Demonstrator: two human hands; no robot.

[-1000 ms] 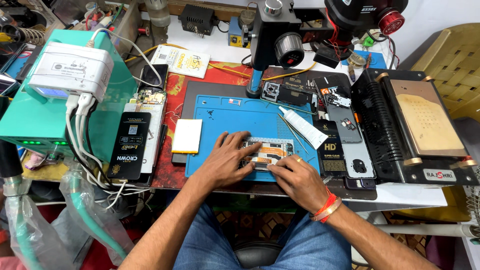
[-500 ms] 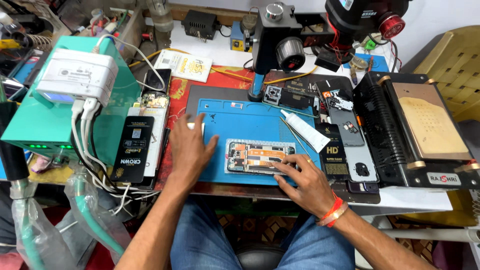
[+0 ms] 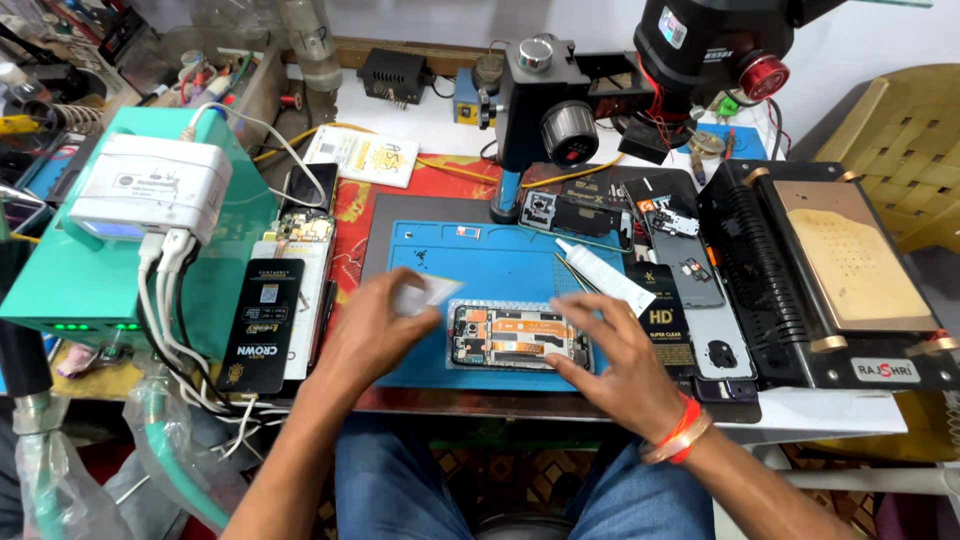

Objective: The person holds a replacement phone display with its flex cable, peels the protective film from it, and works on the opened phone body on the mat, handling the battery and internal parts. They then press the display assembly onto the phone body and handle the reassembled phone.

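An opened phone (image 3: 515,335) with its boards and orange flex cables showing lies flat on the blue work mat (image 3: 480,260). My right hand (image 3: 610,365) rests on the phone's right end, fingers bent over its edge. My left hand (image 3: 375,335) is just left of the phone and pinches a small white pad (image 3: 425,293), blurred by motion, near the phone's top left corner. A white tube (image 3: 605,275) lies on the mat's right side, past the phone.
A microscope stand (image 3: 545,120) rises behind the mat. A black heating plate machine (image 3: 840,290) stands at the right, a green box (image 3: 90,290) with a white charger hub (image 3: 150,185) at the left. Phone boxes (image 3: 262,320) and phone parts (image 3: 690,270) flank the mat.
My left hand left the phone, went to the white pad on the mat's left side, picked it up and brought it back beside the phone. My right hand stayed at the phone's right end.
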